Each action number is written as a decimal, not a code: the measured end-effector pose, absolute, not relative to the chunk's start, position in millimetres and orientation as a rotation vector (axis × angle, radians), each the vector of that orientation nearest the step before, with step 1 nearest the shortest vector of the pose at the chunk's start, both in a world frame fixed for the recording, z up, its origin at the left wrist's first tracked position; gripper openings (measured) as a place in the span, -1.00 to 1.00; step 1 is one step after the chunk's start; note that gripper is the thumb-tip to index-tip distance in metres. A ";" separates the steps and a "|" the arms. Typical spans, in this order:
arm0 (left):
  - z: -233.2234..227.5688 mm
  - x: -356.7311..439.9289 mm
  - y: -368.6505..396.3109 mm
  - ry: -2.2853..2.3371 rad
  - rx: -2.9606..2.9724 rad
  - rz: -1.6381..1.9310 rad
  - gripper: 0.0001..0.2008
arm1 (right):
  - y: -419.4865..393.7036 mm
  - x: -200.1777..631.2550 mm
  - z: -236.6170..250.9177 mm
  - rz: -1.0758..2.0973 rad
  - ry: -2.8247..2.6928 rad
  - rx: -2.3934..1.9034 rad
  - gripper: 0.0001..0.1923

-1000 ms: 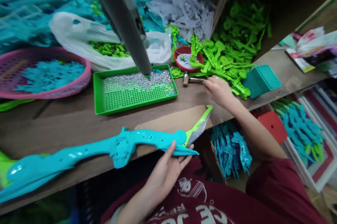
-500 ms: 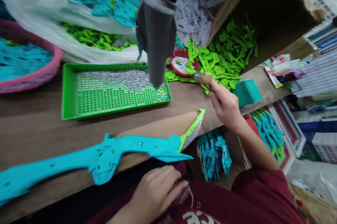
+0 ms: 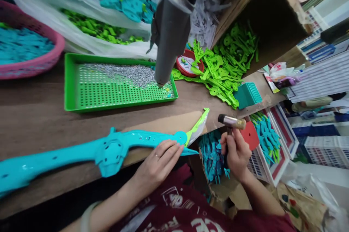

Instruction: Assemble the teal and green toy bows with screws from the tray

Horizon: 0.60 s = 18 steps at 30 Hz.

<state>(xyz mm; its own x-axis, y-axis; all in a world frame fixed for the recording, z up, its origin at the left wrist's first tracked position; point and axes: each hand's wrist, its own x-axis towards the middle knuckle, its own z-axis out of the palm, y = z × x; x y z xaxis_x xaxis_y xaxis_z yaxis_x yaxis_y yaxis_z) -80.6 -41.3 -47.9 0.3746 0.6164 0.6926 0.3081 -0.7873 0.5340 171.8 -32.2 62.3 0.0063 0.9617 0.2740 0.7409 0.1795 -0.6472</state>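
A long turquoise plastic piece, shaped like a toy gun or crossbow, lies along the bench's near edge. At its right end a green and grey curved blade part sticks out on the bench. My left hand rests flat on the turquoise piece near that end, its fingers stretched out. Off to the right, my right hand is closed round the handle of a small hammer, raised over the bench's edge. The hammer's head has one dark end and a brassy end. My palm hides most of the handle.
A grey electric screwdriver hangs over a green tray of small metal screws or pins. Behind are a red dish, lime-green parts, a teal block and a pink basket. Turquoise parts fill a box below.
My right hand has drawn back from the lime-green parts toward me, with the hammer upright in it. From my lap, my left hand has come up onto the turquoise piece.
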 end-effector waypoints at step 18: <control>-30.4 -129.1 -82.7 1.018 1.946 1.336 -0.70 | 2.9 104.4 92.6 0.492 -2.470 -1.226 -0.65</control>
<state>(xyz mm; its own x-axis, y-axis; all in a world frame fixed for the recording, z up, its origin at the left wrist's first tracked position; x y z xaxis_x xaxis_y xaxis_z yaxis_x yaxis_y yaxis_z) -129.1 -82.7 -30.4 0.2141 0.8329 0.5104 0.2713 -0.5526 0.7880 104.4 2.9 92.6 -0.5705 0.8084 0.1451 0.6910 0.5679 -0.4472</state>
